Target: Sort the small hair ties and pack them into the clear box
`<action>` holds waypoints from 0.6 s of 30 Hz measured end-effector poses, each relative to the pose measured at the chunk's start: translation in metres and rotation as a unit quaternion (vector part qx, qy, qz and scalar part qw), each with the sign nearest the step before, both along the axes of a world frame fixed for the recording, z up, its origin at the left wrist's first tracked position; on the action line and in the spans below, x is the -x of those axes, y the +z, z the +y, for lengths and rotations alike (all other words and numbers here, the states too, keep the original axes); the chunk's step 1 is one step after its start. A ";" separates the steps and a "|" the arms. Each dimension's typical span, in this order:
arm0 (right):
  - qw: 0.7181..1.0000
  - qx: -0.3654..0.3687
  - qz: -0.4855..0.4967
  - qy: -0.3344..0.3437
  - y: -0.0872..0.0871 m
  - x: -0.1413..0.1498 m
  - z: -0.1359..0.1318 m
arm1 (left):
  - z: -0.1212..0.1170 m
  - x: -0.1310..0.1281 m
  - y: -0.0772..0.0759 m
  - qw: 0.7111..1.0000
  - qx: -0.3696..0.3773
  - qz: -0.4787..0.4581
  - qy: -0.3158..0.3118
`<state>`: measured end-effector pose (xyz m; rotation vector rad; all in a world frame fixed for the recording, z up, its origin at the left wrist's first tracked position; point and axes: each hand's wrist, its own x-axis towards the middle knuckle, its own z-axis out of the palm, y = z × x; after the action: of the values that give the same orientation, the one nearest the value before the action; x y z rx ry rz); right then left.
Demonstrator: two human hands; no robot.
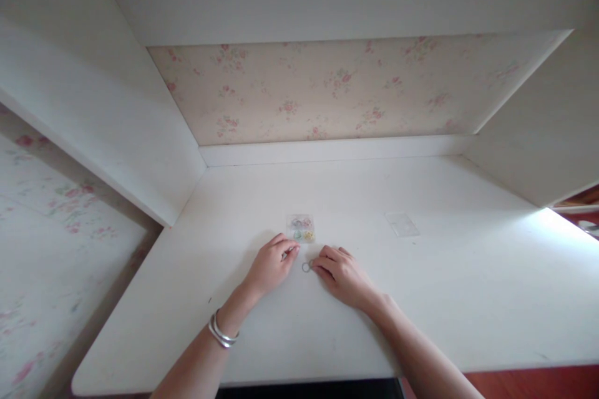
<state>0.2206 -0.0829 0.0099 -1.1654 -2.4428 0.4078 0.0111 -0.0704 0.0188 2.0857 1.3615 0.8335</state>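
A small clear plastic box (301, 219) sits on the white desk, with compartments holding small pink, green and yellow pieces. Just in front of its left corner is my left hand (272, 264), thumb and fingertips pressed together; whatever they hold, if anything, is too small to make out. My right hand (344, 275) rests on the desk to the right, its fingertips closed on a small metal ring (306, 267). That ring seems to join or overlap a second one at the fingertips. Two silver bangles (221, 331) circle my left wrist.
A flat clear plastic lid (401, 224) lies on the desk (468, 299) right of the box. Tiny specks lie near it and left of my left forearm. White panels (140, 137) enclose the desk at both sides, with a shelf above and floral wallpaper (327, 90) behind.
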 end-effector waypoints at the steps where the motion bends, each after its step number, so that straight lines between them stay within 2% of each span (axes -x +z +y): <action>1: 1.000 0.007 0.007 0.000 0.000 0.000 0.000 | -0.002 -0.001 0.000 1.000 0.004 0.003 -0.011; 7: 0.999 0.025 0.020 -0.002 0.000 -0.002 0.001 | -0.011 -0.004 0.003 0.993 0.020 0.073 -0.089; 13: 1.000 0.015 -0.016 -0.002 -0.001 0.002 -0.001 | -0.012 -0.003 0.001 0.985 0.017 0.139 -0.104; 18: 0.997 0.013 -0.070 -0.019 0.001 0.007 -0.004 | -0.014 -0.005 0.000 0.981 0.016 0.156 -0.111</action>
<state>0.2131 -0.0874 0.0105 -1.2886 -2.5360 0.3594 0.0156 -0.0848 0.0192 2.3628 1.2492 0.4017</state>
